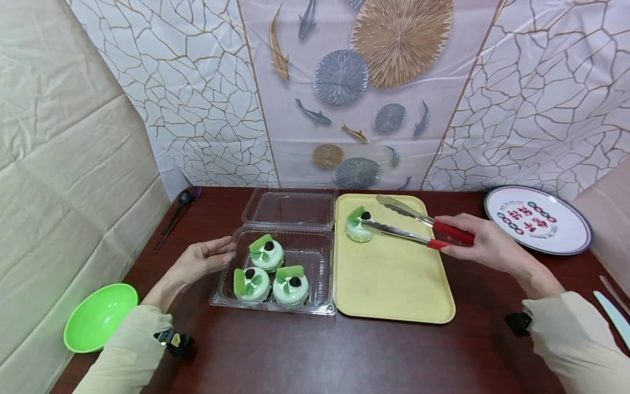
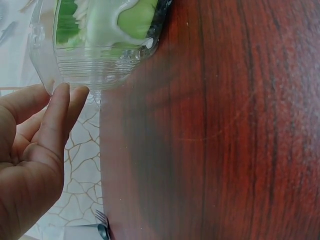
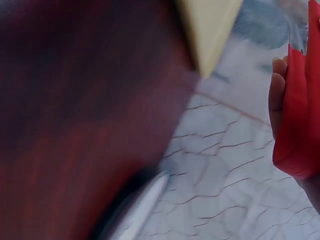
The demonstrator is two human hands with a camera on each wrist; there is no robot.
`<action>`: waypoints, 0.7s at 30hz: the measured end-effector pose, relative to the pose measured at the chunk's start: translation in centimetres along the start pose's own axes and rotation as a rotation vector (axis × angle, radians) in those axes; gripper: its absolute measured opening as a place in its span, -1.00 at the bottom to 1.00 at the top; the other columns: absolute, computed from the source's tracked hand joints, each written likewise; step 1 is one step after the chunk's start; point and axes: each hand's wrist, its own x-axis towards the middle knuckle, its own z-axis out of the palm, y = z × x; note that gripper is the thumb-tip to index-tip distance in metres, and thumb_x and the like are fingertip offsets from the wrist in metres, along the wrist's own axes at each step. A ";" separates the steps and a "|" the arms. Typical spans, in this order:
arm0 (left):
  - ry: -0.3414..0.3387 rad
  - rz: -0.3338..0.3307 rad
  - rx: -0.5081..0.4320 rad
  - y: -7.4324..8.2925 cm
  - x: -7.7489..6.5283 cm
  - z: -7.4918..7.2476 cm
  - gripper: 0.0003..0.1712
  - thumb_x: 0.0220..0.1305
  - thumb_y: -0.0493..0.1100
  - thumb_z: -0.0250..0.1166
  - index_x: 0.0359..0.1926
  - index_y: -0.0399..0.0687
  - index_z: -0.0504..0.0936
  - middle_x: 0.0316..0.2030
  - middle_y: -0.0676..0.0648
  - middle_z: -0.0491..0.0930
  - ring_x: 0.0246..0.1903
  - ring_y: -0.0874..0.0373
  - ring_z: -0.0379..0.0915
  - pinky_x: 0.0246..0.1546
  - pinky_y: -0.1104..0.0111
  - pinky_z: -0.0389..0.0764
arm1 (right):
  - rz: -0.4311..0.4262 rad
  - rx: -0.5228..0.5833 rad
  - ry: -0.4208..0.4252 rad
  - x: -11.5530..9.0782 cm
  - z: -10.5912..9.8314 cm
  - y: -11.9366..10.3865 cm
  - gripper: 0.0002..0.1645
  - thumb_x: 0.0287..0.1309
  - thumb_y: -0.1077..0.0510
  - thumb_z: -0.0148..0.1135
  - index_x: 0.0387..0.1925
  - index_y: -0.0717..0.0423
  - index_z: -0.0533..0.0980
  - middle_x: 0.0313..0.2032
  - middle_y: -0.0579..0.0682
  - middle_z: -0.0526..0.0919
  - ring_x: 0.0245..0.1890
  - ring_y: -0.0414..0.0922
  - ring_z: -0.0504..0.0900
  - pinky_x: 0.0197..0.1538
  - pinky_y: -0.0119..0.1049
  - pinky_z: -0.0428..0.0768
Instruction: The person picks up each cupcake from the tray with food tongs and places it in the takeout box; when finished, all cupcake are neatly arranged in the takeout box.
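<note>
My left hand (image 1: 204,258) pinches the left rim of a clear plastic container (image 1: 320,268), thumb and fingertips meeting at its lip in the left wrist view. Three small pale-green cakes (image 1: 252,286) sit in its left part, each topped with a green wafer, leaves and a dark berry. In my right hand (image 1: 484,241) are metal tongs (image 1: 404,236) with red grips, their arms spread apart. They reach over a yellow tray (image 1: 394,284). A fourth cake (image 1: 358,232) sits at the tray's back left, and the lower tong tip overlaps its right side.
The container's hinged lid (image 1: 295,208) lies back behind it. A green bowl (image 1: 100,317) stands at the left, with a black spoon (image 1: 172,219) farther back. At the back right is a round white plate (image 1: 538,220); a white-bladed knife (image 1: 612,317) lies at the right edge.
</note>
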 end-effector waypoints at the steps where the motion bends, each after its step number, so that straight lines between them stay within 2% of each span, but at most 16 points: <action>1: 0.001 0.000 0.002 0.0 0.0 0.0 -0.25 0.39 -0.36 0.12 0.45 -0.52 -0.03 0.36 -0.56 0.11 -0.07 0.60 0.50 -0.09 0.64 0.57 | 0.020 0.004 -0.006 -0.5 0.0 0.5 -0.35 -0.10 0.28 0.51 0.12 0.17 0.55 -0.16 0.04 0.65 -0.31 -0.42 0.41 -0.31 -0.62 0.39; 7: 0.007 -0.008 0.007 0.1 -0.1 -0.1 -0.25 0.40 -0.35 0.13 0.45 -0.51 -0.03 0.36 -0.56 0.12 -0.07 0.60 0.50 -0.09 0.63 0.57 | 0.025 -0.008 -0.021 -1.3 1.4 2.2 -0.39 -0.13 0.29 0.52 0.06 0.23 0.58 -0.22 0.05 0.66 -0.35 -0.40 0.39 -0.34 -0.57 0.39; 14: 0.010 -0.026 0.008 -0.2 -0.1 -0.2 -0.25 0.40 -0.35 0.12 0.46 -0.48 -0.03 0.37 -0.53 0.11 -0.06 0.60 0.50 -0.09 0.64 0.56 | 0.004 -0.017 -0.045 -0.2 2.9 2.3 -0.41 -0.12 0.23 0.54 0.03 0.27 0.59 -0.26 0.03 0.66 -0.32 -0.36 0.44 -0.30 -0.53 0.43; 21: 0.009 -0.021 0.014 -0.1 0.0 -0.1 -0.25 0.40 -0.34 0.12 0.46 -0.48 -0.02 0.37 -0.53 0.12 -0.06 0.59 0.50 -0.09 0.64 0.56 | 0.037 -0.016 -0.088 0.8 3.5 2.0 -0.43 -0.07 0.24 0.50 0.05 0.31 0.59 -0.18 0.13 0.68 -0.30 -0.28 0.46 -0.29 -0.46 0.47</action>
